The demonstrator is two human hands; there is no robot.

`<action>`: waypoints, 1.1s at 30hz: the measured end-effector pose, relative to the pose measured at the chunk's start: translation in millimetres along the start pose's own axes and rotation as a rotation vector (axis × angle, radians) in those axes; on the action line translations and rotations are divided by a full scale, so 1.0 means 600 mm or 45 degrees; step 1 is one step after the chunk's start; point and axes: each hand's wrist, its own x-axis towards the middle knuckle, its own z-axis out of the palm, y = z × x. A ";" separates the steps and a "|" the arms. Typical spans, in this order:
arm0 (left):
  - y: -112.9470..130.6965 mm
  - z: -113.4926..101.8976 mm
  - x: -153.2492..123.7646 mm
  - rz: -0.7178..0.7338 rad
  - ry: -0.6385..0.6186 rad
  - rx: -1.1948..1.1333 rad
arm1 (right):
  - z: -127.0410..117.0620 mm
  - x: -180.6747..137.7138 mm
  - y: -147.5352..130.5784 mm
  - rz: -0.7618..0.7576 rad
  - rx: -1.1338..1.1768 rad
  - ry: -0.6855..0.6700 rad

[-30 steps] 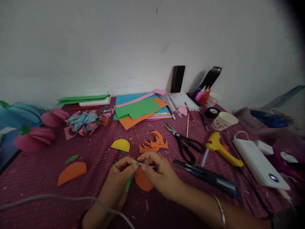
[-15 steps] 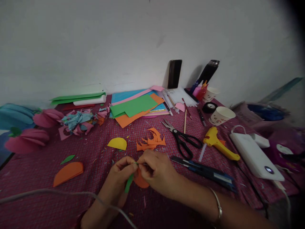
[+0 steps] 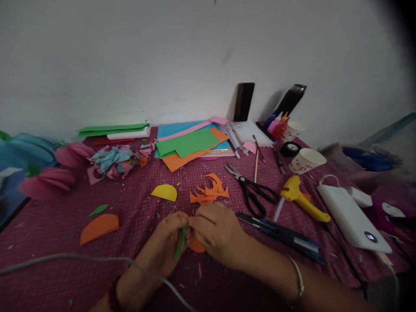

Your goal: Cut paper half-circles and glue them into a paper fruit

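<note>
My left hand [image 3: 165, 247] and my right hand [image 3: 216, 234] meet low in the middle of the view, over a red checked cloth [image 3: 136, 208]. The left hand's fingers are pinched on a thin green strip [image 3: 180, 245]. The right hand's fingers are closed against the same spot, over a small orange paper piece [image 3: 196, 246] that shows below them. Just beyond the hands lie orange paper offcuts [image 3: 209, 193] and a yellow half-disc [image 3: 165, 192].
Black scissors [image 3: 255, 193], a yellow glue gun [image 3: 300, 197], a blue cutter [image 3: 282, 236] and a white power bank [image 3: 352, 219] lie to the right. Coloured paper sheets [image 3: 188, 145] and paper scraps [image 3: 113, 160] sit at the back. An orange half-disc [image 3: 99, 226] lies left. A grey cable [image 3: 81, 260] crosses the front.
The hands have drawn closer together. The white stick seen between the fingers a second ago is now hidden. Less of the orange piece shows.
</note>
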 end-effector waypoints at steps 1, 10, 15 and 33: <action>0.000 -0.001 0.001 0.013 0.002 0.029 | -0.001 0.000 0.000 0.033 0.054 -0.006; 0.031 0.009 -0.002 0.387 0.159 0.808 | 0.003 0.003 -0.005 0.824 1.100 -0.070; 0.023 0.015 -0.001 0.363 0.226 0.777 | 0.005 -0.002 -0.002 0.758 0.947 0.051; 0.002 0.014 0.010 0.123 0.195 0.225 | -0.009 -0.005 0.002 -0.018 -0.179 -0.130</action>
